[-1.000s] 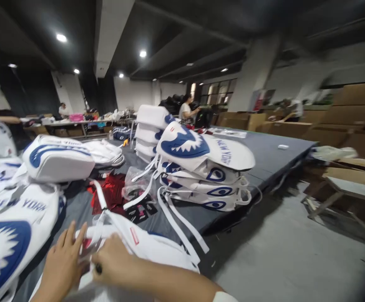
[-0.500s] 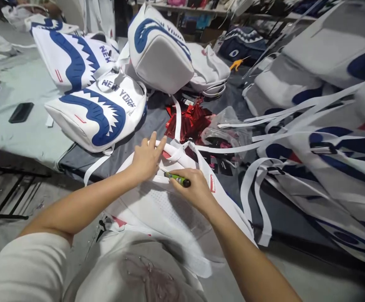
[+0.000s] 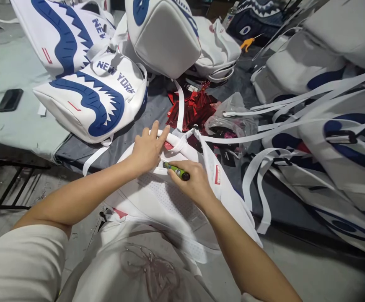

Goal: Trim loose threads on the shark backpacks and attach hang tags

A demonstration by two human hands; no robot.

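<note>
Work table heaped with white shark-mouth backpacks

A dark grey table (image 3: 157, 113) carries white backpacks (image 3: 91, 100), loose white straps (image 3: 264, 134), red foil pieces (image 3: 198, 110) and a clear plastic bag (image 3: 232, 115); beside it, a pale green surface (image 3: 19, 121) holds a black phone (image 3: 10, 100).

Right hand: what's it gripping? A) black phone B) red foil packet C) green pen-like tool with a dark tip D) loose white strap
C: the right hand closes around a green pen-like tool lying across the white backpack; the left hand rests flat on the bag's top, and the black phone lies far off.
</note>
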